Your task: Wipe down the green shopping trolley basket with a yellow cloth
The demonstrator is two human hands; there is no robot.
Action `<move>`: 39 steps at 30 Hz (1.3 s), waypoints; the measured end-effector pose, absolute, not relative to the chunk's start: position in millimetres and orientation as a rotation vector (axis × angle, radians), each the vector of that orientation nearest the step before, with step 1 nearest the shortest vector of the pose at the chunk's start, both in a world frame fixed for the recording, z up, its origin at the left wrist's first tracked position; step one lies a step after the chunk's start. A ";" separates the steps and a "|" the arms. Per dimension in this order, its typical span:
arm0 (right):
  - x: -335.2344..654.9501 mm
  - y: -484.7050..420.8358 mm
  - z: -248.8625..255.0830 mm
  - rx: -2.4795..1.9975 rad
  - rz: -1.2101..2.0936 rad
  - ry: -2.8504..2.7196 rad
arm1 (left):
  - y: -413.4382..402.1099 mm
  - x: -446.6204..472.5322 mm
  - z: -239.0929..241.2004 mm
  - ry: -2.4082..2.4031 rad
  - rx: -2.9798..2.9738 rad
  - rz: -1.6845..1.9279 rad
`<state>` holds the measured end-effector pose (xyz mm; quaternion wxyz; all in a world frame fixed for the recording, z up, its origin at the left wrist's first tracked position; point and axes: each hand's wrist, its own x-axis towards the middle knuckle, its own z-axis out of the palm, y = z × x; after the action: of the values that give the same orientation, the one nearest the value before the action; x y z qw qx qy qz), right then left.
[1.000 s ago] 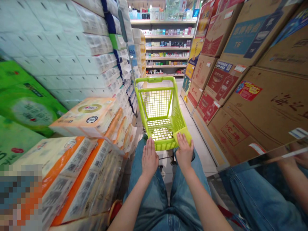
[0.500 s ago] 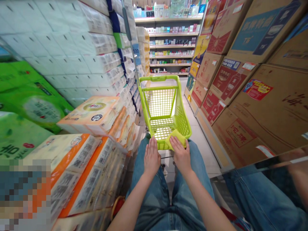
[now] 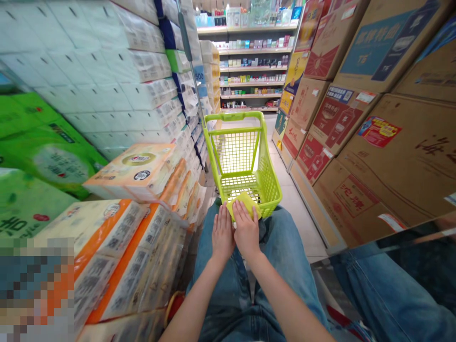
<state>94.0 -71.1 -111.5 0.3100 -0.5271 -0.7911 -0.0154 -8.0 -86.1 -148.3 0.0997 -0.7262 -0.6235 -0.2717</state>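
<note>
— Did you see that? The right hand [image 3: 246, 232] has slid the yellow cloth [image 3: 253, 210] along the near rim, from about five o'clock a second ago to just past six, right up to the left hand [image 3: 223, 235].
— I did, and that left hand has hardly stirred. What's biggest around here?
— Counting twelve as straight down the aisle, the wall of white paper packs [image 3: 96, 69], from nine round to eleven. Stacked cardboard boxes [image 3: 356, 185] answer it from one to three, and loaded shelves [image 3: 213, 31] close off twelve.
— And lower down?
— Green packages [image 3: 60, 159] at nine, with orange-banded packs [image 3: 80, 221] piled at eight, near the person's blue jeans [image 3: 285, 251].
— Then the lime-green cart [image 3: 265, 175]?
— In the middle of the floor, upright, its handle [image 3: 235, 115] at twelve and its near rim between the knees.
— How do the hands stand?
— The left lies at the cart's seven o'clock corner, fingers straight and side by side, not curled round anything I can see. The right is flattened over the cloth, fingers nearly straight, pressing it on the rim; its thumb side touches or almost touches the left, I can't tell which.
— And the cloth itself?
— Draped over the near rim, partly hidden beneath those right fingers.
</note>
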 end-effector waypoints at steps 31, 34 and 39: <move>166.5 -69.3 -116.3 -1.306 -0.078 -2.140 | -85.8 -3.3 -145.7 -1.864 -2.170 -0.878; 204.4 -57.1 -120.3 -1.450 -0.120 -1.984 | -85.9 -2.2 -144.9 -1.857 -2.171 -0.887; 205.4 -50.1 -128.2 -1.536 -0.109 -1.779 | -85.7 -2.6 -145.4 -1.860 -2.159 -0.907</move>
<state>205.4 -50.1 -128.2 0.3844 -0.6028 -0.6979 -0.0429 -2.6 -85.7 -145.4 0.0753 -0.7200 -0.6201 -0.3024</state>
